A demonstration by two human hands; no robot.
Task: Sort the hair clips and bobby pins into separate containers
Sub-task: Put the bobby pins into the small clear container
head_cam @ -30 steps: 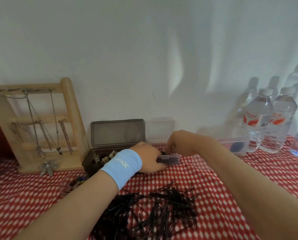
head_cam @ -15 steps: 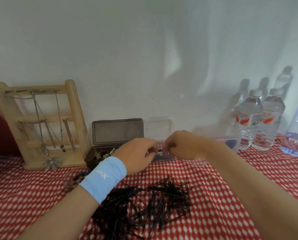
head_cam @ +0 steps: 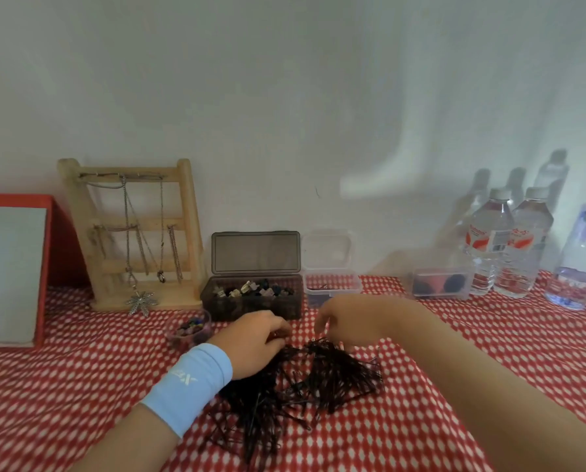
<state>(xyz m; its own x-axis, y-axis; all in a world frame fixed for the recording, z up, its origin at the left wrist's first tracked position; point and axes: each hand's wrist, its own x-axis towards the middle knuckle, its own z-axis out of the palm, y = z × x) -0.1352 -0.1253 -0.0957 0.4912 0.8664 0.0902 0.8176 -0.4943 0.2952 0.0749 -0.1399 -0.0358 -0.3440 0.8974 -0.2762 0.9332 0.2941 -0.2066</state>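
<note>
Both hands at far edge of bobby pin pile (head_cam: 305, 379): left hand (head_cam: 254, 342) fingers curled, right hand (head_cam: 346, 321) fingers pinched; grip contents unclear.

1. A light-blue wristband (head_cam: 191, 386) on the left forearm carries a white printed mark, seen upside down; it appears to include an "X", but cannot be read with certainty.
2. Two water bottles (head_cam: 489, 240) bear red-and-white labels, the wording too blurred to read.
</note>
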